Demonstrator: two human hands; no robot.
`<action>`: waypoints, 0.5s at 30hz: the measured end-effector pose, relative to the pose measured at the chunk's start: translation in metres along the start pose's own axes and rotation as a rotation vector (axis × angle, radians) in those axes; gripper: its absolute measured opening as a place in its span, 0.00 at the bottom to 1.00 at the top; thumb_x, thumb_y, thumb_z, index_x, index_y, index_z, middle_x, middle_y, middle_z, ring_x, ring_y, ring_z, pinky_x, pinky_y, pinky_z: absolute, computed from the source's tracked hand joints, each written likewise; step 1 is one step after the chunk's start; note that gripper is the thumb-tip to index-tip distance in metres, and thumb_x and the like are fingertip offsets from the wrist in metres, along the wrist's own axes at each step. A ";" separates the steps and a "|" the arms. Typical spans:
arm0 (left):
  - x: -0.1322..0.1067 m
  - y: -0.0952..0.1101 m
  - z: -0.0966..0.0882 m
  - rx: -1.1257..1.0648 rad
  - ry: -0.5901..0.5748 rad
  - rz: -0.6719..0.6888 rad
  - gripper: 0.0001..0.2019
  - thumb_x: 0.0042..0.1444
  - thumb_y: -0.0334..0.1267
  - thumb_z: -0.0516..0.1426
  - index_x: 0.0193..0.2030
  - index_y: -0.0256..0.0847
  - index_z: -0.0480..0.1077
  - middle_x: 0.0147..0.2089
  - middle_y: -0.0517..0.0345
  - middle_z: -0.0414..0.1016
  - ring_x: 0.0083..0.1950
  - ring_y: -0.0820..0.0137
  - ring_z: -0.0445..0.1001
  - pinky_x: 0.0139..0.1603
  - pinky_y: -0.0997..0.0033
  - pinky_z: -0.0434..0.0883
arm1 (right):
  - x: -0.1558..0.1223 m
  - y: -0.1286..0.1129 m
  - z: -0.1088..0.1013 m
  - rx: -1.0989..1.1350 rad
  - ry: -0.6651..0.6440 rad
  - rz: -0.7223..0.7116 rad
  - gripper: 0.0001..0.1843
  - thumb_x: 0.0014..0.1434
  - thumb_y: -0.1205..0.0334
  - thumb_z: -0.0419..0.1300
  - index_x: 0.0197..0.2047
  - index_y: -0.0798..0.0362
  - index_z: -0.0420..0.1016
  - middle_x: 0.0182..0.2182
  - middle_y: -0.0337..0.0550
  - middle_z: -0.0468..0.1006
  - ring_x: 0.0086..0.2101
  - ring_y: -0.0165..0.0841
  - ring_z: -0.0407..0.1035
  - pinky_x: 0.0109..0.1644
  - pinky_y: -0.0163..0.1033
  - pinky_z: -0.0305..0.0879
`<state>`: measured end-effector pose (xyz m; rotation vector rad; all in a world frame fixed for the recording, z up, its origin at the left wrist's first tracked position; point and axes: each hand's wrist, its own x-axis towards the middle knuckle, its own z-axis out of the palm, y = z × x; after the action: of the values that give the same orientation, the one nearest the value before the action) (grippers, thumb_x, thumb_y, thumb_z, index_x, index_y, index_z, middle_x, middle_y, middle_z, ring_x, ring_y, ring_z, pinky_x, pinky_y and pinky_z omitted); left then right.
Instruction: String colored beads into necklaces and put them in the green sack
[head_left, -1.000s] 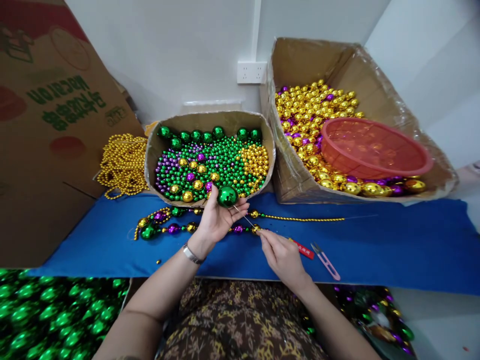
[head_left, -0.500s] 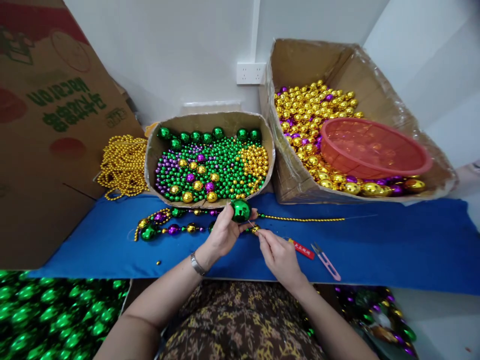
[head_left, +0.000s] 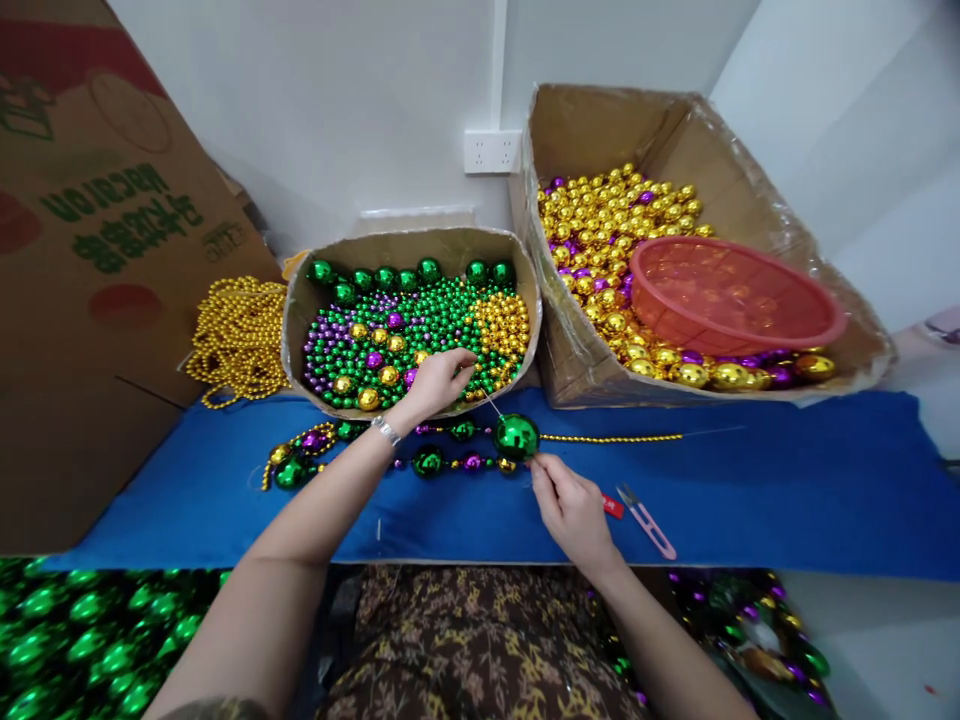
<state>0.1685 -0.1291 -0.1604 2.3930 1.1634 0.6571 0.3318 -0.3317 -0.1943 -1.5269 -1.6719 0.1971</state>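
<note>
My right hand (head_left: 576, 508) is closed in a pinch at the lower right of a large shiny green ball bead (head_left: 516, 437). The bead sits on a thin needle (head_left: 491, 404), whose tip sticks out at its upper left. Over the front of the bead box, my left hand (head_left: 442, 382) has its fingertips pinched together; what they hold, if anything, is hidden. A strand of green, purple and gold beads (head_left: 427, 461) lies on the blue cloth below, partly covered by my left forearm. A gold bead string (head_left: 611, 438) stretches right from behind the green bead.
The low cardboard box (head_left: 289, 350) holds small mixed beads. Gold bead strings (head_left: 236, 335) lie left of it. A larger carton (head_left: 555, 360) contains gold and purple balls and a red basket (head_left: 739, 295). Pink thread snips (head_left: 649, 525) lie on the blue cloth (head_left: 787, 500).
My left hand has let go of the green bead and moved up to the bead box, its fingers closing. The bead, now on the needle, has shifted right with my right hand.
</note>
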 end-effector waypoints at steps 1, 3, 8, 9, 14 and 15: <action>0.009 -0.002 0.002 0.186 -0.074 0.035 0.11 0.61 0.33 0.53 0.48 0.38 0.73 0.44 0.49 0.78 0.45 0.63 0.76 0.46 0.65 0.70 | 0.000 0.000 0.000 -0.002 0.000 0.000 0.11 0.68 0.64 0.49 0.38 0.53 0.70 0.27 0.41 0.78 0.27 0.31 0.73 0.33 0.33 0.63; 0.023 -0.001 0.010 0.420 -0.173 0.088 0.12 0.61 0.29 0.51 0.46 0.37 0.74 0.43 0.45 0.77 0.46 0.60 0.74 0.45 0.62 0.69 | 0.001 0.000 0.001 -0.005 0.000 0.001 0.10 0.68 0.64 0.49 0.38 0.53 0.70 0.27 0.41 0.78 0.27 0.31 0.73 0.33 0.33 0.63; 0.035 0.008 0.029 0.473 -0.225 0.164 0.10 0.58 0.25 0.51 0.36 0.34 0.75 0.41 0.39 0.76 0.50 0.55 0.71 0.47 0.57 0.67 | 0.002 0.001 0.000 -0.001 -0.013 0.007 0.10 0.68 0.64 0.49 0.38 0.53 0.71 0.28 0.41 0.78 0.28 0.30 0.73 0.33 0.33 0.63; 0.036 0.009 0.031 0.466 -0.227 0.175 0.10 0.58 0.25 0.51 0.36 0.34 0.75 0.41 0.39 0.75 0.50 0.55 0.71 0.48 0.56 0.67 | 0.002 0.001 -0.001 -0.003 -0.014 0.010 0.11 0.68 0.63 0.49 0.38 0.53 0.71 0.28 0.41 0.78 0.28 0.30 0.73 0.33 0.33 0.63; 0.033 0.011 0.022 0.371 -0.167 0.130 0.10 0.58 0.27 0.52 0.42 0.34 0.75 0.42 0.43 0.76 0.46 0.61 0.73 0.45 0.61 0.69 | 0.001 0.004 -0.004 -0.006 0.009 0.014 0.11 0.68 0.63 0.49 0.39 0.53 0.71 0.29 0.42 0.78 0.27 0.30 0.73 0.33 0.33 0.64; 0.030 0.012 0.018 0.234 -0.138 0.081 0.10 0.59 0.29 0.53 0.43 0.35 0.74 0.42 0.46 0.76 0.43 0.63 0.73 0.43 0.64 0.70 | 0.001 0.004 -0.004 -0.006 0.014 0.013 0.11 0.68 0.63 0.49 0.39 0.53 0.71 0.28 0.42 0.78 0.27 0.30 0.73 0.33 0.33 0.64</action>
<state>0.2024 -0.1141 -0.1617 2.6451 1.1443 0.3901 0.3381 -0.3313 -0.1936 -1.5408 -1.6532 0.1876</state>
